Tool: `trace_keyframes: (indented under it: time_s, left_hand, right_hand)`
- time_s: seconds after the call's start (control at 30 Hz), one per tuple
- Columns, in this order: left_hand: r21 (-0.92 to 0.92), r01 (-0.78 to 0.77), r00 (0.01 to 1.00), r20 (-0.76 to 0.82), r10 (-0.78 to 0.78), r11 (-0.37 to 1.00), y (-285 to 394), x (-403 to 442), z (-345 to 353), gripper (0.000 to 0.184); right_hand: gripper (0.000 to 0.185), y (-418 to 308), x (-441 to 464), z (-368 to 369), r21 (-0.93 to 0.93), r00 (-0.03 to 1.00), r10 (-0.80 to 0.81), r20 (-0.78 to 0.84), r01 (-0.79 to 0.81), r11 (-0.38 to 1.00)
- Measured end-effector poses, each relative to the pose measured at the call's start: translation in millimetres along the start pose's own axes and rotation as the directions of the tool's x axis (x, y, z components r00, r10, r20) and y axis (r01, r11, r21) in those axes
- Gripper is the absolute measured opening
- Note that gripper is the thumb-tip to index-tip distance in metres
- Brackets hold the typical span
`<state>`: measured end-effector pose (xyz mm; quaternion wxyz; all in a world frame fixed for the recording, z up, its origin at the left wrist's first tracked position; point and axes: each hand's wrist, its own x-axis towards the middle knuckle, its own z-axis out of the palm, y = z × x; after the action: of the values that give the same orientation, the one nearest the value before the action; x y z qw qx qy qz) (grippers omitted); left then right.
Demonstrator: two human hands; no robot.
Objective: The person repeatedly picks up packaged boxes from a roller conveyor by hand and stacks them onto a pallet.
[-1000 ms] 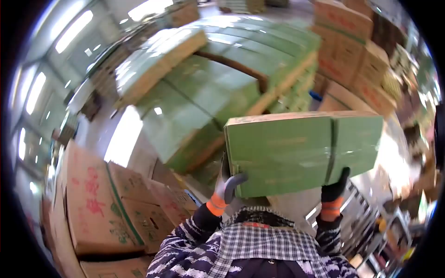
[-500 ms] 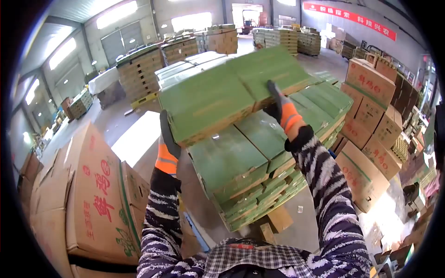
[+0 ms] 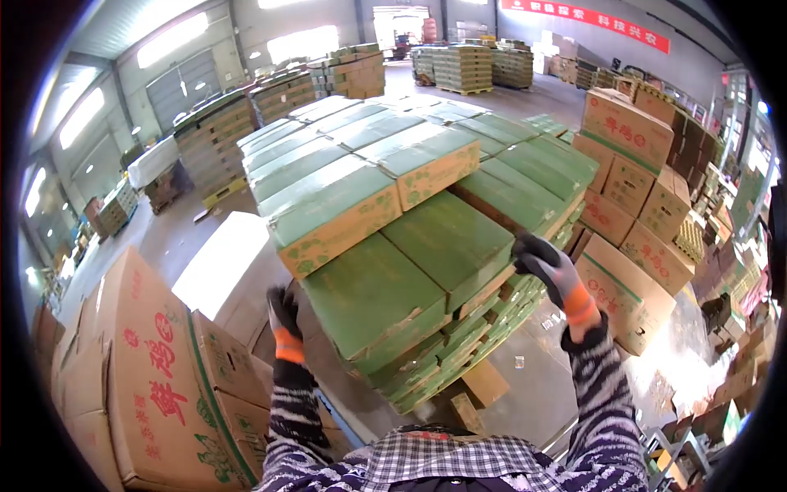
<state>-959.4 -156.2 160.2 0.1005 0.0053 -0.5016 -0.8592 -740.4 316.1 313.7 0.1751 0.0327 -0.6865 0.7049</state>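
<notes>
A large stack of green-topped cardboard cartons stands in front of me, with brown printed sides on the upper ones. Two cartons side by side, the left one and the right one, sit on the upper layer, their fronts set back from the layer below. My left hand, in a dark and orange glove, hangs off the stack's left side, holding nothing, fingers apart. On the other side my right hand is beside the front right corner of a lower carton, fingers loosely bent and empty; whether it touches is unclear.
Big brown cartons with red lettering stand close on my left. More brown cartons are piled at the right. Other pallet stacks stand farther back. A wooden piece juts out low under the stack's front.
The two green cartons that were tilted up between my hands now lie flat on the stack. Both hands have let go and drawn back toward me, the right one outward.
</notes>
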Motion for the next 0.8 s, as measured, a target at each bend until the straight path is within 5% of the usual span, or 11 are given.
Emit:
trace_keyframes:
  time_s: [0.1,0.17,0.23,0.3,0.4,0.43,0.47,0.5,0.6,0.7,0.8]
  left_hand:
    - [-0.042,0.267,0.947,-0.175,-0.271,0.963,-107,-44,-92,0.039]
    - [0.001,0.537,0.835,-0.140,-0.532,0.843,-147,-116,-126,0.026]
    - [0.059,0.833,0.550,-0.189,-0.814,0.550,-184,-175,-147,0.029]
    - [0.376,0.863,0.364,0.004,-0.931,0.339,-223,-220,-163,0.027]
    - [0.415,0.903,0.130,-0.022,-0.991,0.109,-241,-261,-104,0.026]
    - [0.706,0.525,0.372,0.311,-0.875,0.475,-244,-273,-78,0.026]
    - [0.696,-0.024,0.370,0.672,-0.641,0.717,-247,-285,-50,0.027]
    - [0.380,-0.531,0.122,0.919,-0.376,0.757,-248,-294,-26,0.029]
    - [0.788,-0.253,-0.072,0.564,-0.823,0.562,-278,-313,45,0.038]
    - [0.981,0.139,0.005,0.135,-0.991,0.135,-259,-381,157,0.045]
    - [0.863,-0.172,-0.149,0.454,-0.878,0.475,-374,-419,146,0.039]
  right_hand:
    - [0.043,55,-100,-103,-0.049,0.934,0.082,-0.348,-0.105,0.993]
    - [0.044,128,-192,-197,-0.468,0.826,-0.036,-0.563,-0.283,0.837]
    - [0.055,153,-301,-240,-0.429,0.641,0.072,-0.764,-0.588,0.685]
    - [0.063,189,-414,-275,-0.474,0.497,-0.064,-0.865,-0.769,0.429]
    - [0.074,212,-541,-282,-0.264,0.286,-0.120,-0.951,-0.950,-0.169]
    - [0.081,212,-568,-267,-0.181,0.190,-0.136,-0.972,-0.981,-0.073]
    - [0.083,207,-586,-255,-0.071,0.084,-0.063,-0.994,-0.981,-0.183]
    - [0.085,201,-598,-241,0.034,-0.036,0.001,-0.999,-0.954,-0.297]
    - [0.086,216,-632,-209,0.041,-0.040,-0.009,-0.999,-0.954,-0.296]
    - [0.088,226,-624,-200,0.100,-0.096,-0.030,-0.995,-0.971,-0.216]
    - [0.093,205,-590,-177,0.071,-0.088,0.083,-0.993,-0.979,-0.190]
